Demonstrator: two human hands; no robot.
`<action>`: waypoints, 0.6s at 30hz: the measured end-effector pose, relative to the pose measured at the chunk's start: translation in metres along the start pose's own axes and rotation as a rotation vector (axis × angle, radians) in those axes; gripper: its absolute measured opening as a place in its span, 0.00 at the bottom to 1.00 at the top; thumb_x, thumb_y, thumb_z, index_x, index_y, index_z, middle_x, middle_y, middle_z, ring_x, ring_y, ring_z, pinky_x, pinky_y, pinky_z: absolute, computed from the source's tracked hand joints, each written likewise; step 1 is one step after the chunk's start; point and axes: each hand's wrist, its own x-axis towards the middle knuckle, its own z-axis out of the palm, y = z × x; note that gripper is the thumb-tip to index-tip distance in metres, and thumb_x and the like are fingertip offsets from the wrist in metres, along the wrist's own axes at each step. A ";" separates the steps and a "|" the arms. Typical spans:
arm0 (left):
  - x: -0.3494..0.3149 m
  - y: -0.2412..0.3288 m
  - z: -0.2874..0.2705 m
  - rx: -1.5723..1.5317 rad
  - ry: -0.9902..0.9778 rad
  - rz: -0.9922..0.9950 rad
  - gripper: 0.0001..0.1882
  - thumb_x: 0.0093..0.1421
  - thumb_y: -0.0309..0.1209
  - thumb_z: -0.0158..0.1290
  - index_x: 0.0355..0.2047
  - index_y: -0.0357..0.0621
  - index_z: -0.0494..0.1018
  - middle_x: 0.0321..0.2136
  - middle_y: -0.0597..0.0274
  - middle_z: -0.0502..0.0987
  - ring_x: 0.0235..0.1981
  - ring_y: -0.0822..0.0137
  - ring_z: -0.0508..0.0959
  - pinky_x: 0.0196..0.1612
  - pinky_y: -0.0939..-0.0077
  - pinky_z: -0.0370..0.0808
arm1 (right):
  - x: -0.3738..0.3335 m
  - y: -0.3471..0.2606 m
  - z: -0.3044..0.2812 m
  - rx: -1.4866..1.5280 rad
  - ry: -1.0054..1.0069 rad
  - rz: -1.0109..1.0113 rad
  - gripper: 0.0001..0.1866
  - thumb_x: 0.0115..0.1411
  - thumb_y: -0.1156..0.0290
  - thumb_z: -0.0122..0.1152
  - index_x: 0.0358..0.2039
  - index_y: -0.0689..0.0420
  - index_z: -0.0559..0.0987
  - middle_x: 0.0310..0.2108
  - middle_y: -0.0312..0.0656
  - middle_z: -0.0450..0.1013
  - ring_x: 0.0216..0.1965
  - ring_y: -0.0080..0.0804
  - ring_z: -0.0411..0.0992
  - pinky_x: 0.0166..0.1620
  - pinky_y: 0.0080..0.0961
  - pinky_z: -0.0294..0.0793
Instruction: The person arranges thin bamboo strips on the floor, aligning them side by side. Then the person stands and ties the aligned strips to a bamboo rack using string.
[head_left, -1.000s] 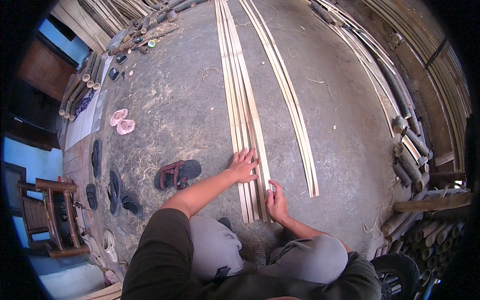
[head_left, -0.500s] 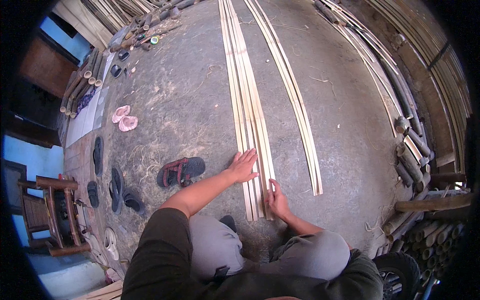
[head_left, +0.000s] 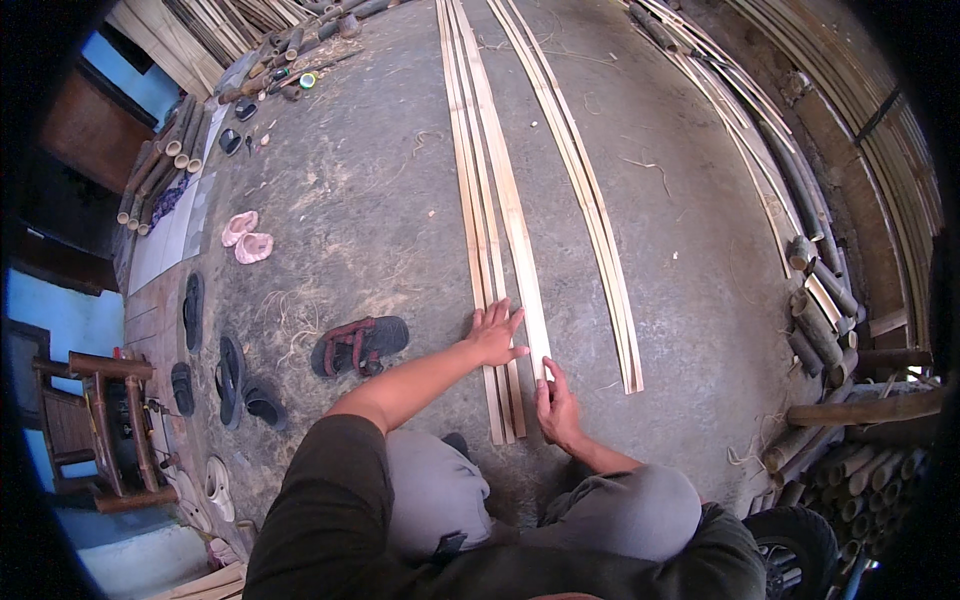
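My left hand (head_left: 492,335) lies palm down with its fingers spread across a group of long, narrow bamboo strips (head_left: 478,240) on the floor. Between the thumb and fingers of my right hand (head_left: 558,408) is the near end of a pale bamboo strip (head_left: 521,260). That strip slants along the right side of the group, with a narrow wedge of floor between them. My left thumb points toward it; whether they touch I cannot tell. The tip of the strip is partly hidden by my right fingers.
More bamboo strips (head_left: 590,190) lie to the right. A black and red sandal (head_left: 360,346) sits left of my forearm, with other footwear and pink clogs (head_left: 248,238) beyond. Bamboo poles (head_left: 822,325) line the right side; a wheel (head_left: 793,553) stands near my right elbow.
The rightmost strip of the group has come apart from its neighbours toward the right, its near end now in my right fingers. My left hand has moved slightly right, fingers spread wider.
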 end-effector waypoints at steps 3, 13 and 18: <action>0.006 0.005 -0.001 0.109 -0.057 -0.059 0.45 0.59 0.56 0.53 0.71 0.53 0.50 0.71 0.41 0.41 0.72 0.44 0.41 0.68 0.37 0.44 | -0.005 -0.008 0.006 0.011 -0.032 0.078 0.24 0.71 0.67 0.47 0.65 0.53 0.62 0.20 0.37 0.70 0.22 0.23 0.67 0.28 0.26 0.69; -0.007 -0.005 0.003 0.105 0.020 -0.033 0.43 0.65 0.52 0.47 0.71 0.37 0.47 0.73 0.49 0.39 0.74 0.52 0.41 0.72 0.45 0.43 | 0.005 0.002 0.016 0.159 -0.024 0.136 0.22 0.71 0.64 0.46 0.63 0.54 0.64 0.20 0.35 0.69 0.23 0.22 0.67 0.29 0.26 0.68; -0.009 -0.016 0.019 0.107 0.129 0.010 0.43 0.65 0.50 0.48 0.70 0.35 0.47 0.73 0.44 0.40 0.73 0.46 0.42 0.71 0.43 0.43 | 0.009 0.017 0.020 0.050 -0.099 0.147 0.22 0.70 0.66 0.49 0.63 0.56 0.64 0.23 0.45 0.74 0.25 0.36 0.75 0.32 0.33 0.73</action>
